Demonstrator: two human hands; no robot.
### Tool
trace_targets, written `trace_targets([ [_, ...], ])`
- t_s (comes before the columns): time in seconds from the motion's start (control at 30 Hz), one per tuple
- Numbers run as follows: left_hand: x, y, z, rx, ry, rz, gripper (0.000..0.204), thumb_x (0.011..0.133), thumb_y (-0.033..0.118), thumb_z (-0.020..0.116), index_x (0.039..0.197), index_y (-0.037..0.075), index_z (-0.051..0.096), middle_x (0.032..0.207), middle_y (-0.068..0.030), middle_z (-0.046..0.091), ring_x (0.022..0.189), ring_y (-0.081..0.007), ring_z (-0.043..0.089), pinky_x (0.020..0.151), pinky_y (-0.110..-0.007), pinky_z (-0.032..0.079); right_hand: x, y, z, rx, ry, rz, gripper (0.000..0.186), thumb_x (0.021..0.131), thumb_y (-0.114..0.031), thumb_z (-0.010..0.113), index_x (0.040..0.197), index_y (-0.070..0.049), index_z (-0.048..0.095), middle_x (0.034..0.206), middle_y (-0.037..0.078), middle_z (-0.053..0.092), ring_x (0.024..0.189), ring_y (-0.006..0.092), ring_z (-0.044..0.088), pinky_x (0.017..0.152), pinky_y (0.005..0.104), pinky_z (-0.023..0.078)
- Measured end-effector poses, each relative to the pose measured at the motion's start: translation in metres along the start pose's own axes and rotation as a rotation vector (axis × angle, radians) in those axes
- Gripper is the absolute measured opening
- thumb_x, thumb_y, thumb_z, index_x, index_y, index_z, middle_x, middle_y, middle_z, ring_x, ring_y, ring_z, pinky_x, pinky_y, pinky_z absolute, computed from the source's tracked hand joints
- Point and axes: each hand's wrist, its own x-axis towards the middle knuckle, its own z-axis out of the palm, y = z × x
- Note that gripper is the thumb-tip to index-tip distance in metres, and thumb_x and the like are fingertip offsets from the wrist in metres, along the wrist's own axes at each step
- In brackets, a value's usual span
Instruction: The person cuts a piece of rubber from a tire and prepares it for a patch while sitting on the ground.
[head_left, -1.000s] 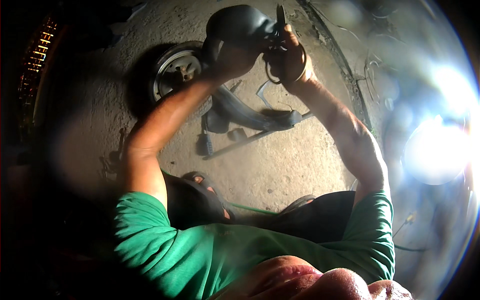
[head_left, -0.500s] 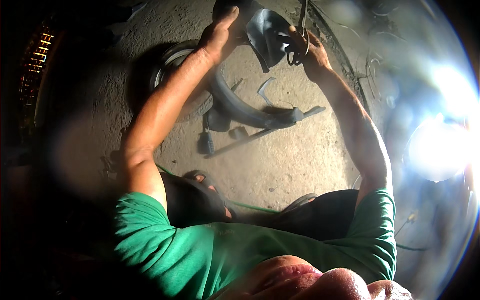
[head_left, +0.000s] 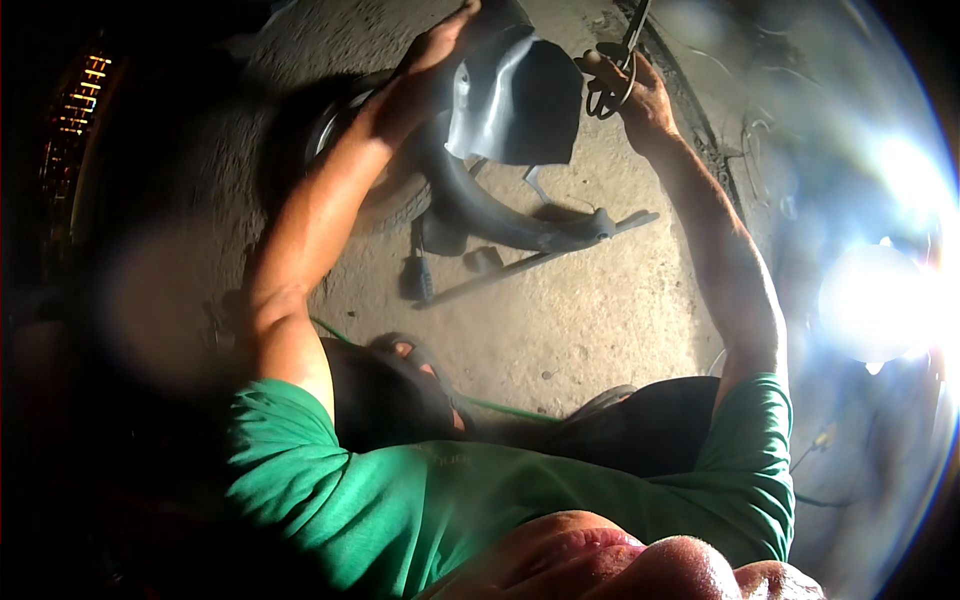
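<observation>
My left hand [head_left: 428, 62], at the top of the view, grips a dark, shiny piece of rubber sheet [head_left: 520, 105] by its left part. The sheet hangs broad and slightly curled, catching light on its left side. To the right of it, my right hand [head_left: 648, 105] is closed round the handles of a pair of scissors [head_left: 634, 38], whose blades point up and away. The scissors are apart from the rubber. Below the sheet lies a dark inner tube [head_left: 490, 222] on the floor, partly covered by the sheet.
A wheel with its tyre [head_left: 400, 212] lies behind my left forearm. Beside the tube are a long thin bar [head_left: 545, 263] and a small dark tool [head_left: 422, 275]. A green hose [head_left: 510, 409] runs past my feet. Bright light glares at right.
The rubber sheet has turned and spread to show a wider face, shifting slightly right and down. My right hand with the scissors has moved a little right, away from it.
</observation>
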Motion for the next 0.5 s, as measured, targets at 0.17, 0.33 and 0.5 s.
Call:
trace_targets([
  [0.17,0.003,-0.005,0.005,0.201,-0.061,0.055,0.059,0.105,0.046,0.038,0.145,0.004,0.048,0.137,-0.0117,0.059,0.125,-0.0218,0.056,0.108,-0.037,0.045,-0.010,0.002,0.020,0.028,-0.318,0.159,0.052,0.090,-0.047,0.075,0.116,-0.003,0.068,0.101,0.007,0.071,0.091,0.0145,0.066,0.077,0.0264,0.051],
  [0.33,-0.006,-0.005,0.010,0.303,-0.173,0.207,0.070,0.103,0.058,0.034,0.148,0.005,0.046,0.141,-0.0135,0.057,0.128,-0.0244,0.055,0.110,-0.040,0.044,-0.007,0.034,0.033,0.490,-0.565,0.220,0.044,0.097,-0.033,0.068,0.126,-0.002,0.061,0.116,0.007,0.069,0.108,0.0189,0.064,0.096,0.0317,0.050],
  [0.5,-0.035,-0.027,0.012,0.201,-0.247,0.241,0.081,0.101,0.070,0.031,0.150,0.006,0.044,0.145,-0.0153,0.055,0.131,-0.0270,0.054,0.113,-0.042,0.042,0.012,0.017,0.039,-0.651,-0.258,-0.361,0.035,0.102,-0.021,0.058,0.132,-0.004,0.058,0.125,0.011,0.066,0.121,0.0227,0.060,0.105,0.0322,0.048],
])
